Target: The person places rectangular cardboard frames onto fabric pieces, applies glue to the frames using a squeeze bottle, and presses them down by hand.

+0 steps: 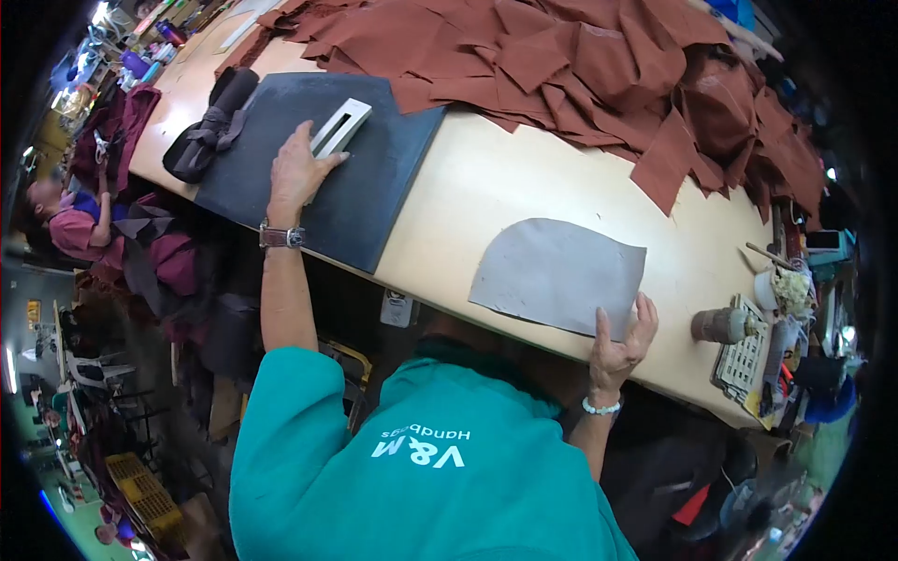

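Observation:
My left hand (pixel 301 168) has its thumb and fingers around the near end of a pale, slotted block (pixel 341 129), which lies on a dark mat (pixel 365 201). A brown-strapped watch is on that wrist. On the pale tabletop (pixel 449 215) lies a flat grey piece (pixel 559 276) with a rounded far side. My right hand (pixel 625 344), wearing a bead bracelet, is at its near right corner, thumb on the edge and fingers apart. A dark rolled bundle (pixel 213 129) tied with a strip sits at the mat's left edge.
Reddish-brown cut pieces (pixel 599 75) are heaped across the table's far side. A jar (pixel 720 324), a light slotted tray (pixel 742 351) and a white cup (pixel 767 290) stand at the right. Another person (pixel 79 229) is at the far left, beside dark cloth.

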The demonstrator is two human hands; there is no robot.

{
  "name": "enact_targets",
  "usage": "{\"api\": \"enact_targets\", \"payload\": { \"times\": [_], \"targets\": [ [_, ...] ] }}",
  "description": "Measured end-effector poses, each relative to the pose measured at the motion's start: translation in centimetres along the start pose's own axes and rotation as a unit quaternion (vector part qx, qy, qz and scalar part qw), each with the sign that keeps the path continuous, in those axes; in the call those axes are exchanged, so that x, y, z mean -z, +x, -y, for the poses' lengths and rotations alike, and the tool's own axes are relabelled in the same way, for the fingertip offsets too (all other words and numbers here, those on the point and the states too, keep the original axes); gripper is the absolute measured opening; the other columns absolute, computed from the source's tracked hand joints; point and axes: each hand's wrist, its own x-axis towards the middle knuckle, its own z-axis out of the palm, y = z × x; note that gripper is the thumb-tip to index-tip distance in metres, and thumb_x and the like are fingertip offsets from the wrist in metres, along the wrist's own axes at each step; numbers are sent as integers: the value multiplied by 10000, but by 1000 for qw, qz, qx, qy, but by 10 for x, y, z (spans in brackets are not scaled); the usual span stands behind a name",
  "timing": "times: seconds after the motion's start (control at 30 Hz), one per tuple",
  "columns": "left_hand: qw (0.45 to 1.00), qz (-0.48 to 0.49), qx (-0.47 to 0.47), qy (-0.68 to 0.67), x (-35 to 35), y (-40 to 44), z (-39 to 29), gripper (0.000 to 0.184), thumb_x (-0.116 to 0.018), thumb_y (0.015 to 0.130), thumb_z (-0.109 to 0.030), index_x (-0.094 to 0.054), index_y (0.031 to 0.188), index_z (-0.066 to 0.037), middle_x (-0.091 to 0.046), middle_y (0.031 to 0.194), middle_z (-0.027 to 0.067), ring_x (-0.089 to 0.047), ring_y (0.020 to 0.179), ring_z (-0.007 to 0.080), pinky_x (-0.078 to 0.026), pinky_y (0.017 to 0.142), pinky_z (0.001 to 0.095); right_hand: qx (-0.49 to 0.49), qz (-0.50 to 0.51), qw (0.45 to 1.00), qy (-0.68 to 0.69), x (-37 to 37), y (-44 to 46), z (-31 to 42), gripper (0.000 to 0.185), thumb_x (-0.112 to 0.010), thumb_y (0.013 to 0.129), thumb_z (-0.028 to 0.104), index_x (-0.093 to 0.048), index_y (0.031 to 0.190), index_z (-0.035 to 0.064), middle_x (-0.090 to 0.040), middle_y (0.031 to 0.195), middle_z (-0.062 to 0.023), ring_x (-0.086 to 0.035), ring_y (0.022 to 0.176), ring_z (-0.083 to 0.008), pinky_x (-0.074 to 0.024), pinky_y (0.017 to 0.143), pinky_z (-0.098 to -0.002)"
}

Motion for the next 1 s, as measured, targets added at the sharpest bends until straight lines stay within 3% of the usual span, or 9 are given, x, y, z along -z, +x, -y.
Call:
{"api": "enact_targets", "payload": {
  "times": [0.03, 0.2, 0.33, 0.47, 0.83, 1.0],
  "targets": [
    [1000, 10, 10, 21, -1, 1, -2, 757, -732, 697, -411, -433, 1274, -23, -580, 1132, 227, -566, 1044, 364, -450, 873, 432, 3, 1, 1000, -14, 0, 2, 1, 605, -760, 688, 200, -506, 1190, -26, -508, 1193, -210, -462, 1138, -373, -362, 969, -438],
    [995, 25, 43, 83, 0, 9, -5, 771, -695, 715, -461, -420, 1293, -33, -593, 1109, 242, -583, 1024, 374, -455, 867, 445, -11, 24, 1000, -10, -1, 5, 2, 601, -755, 691, 212, -508, 1189, -19, -522, 1184, -199, -479, 1121, -353, -363, 966, -424],
    [997, -31, 19, 75, -2, 10, -4, 783, -702, 702, -471, -411, 1311, -74, -606, 1086, 242, -595, 1011, 366, -462, 863, 450, -9, 24, 1000, -17, -1, 4, 2, 602, -752, 688, 209, -506, 1191, -13, -528, 1180, -195, -488, 1114, -347, -368, 963, -420],
    [996, 7, 29, 79, 2, 14, 1, 772, -728, 692, -448, -420, 1308, -98, -628, 1057, 208, -606, 986, 360, -461, 859, 445, -13, 22, 1000, -6, -2, 4, 1, 599, -749, 691, 204, -504, 1196, -4, -531, 1174, -188, -492, 1108, -344, -373, 959, -417],
    [999, -1, 42, 17, 11, 16, 2, 709, -752, 680, -389, -476, 1264, -96, -658, 1035, 138, -625, 974, 300, -473, 845, 403, -24, 6, 999, 26, -4, 3, -1, 580, -736, 713, 194, -495, 1197, -16, -531, 1152, -199, -505, 1076, -355, -399, 926, -419],
    [999, 6, 41, 3, 17, 15, -3, 697, -759, 674, -361, -503, 1250, -63, -658, 1026, 170, -642, 952, 281, -481, 840, 360, -25, 6, 999, 25, -3, 3, 1, 579, -733, 718, 191, -491, 1199, -23, -534, 1147, -204, -508, 1069, -362, -396, 931, -421]
  ]
}}
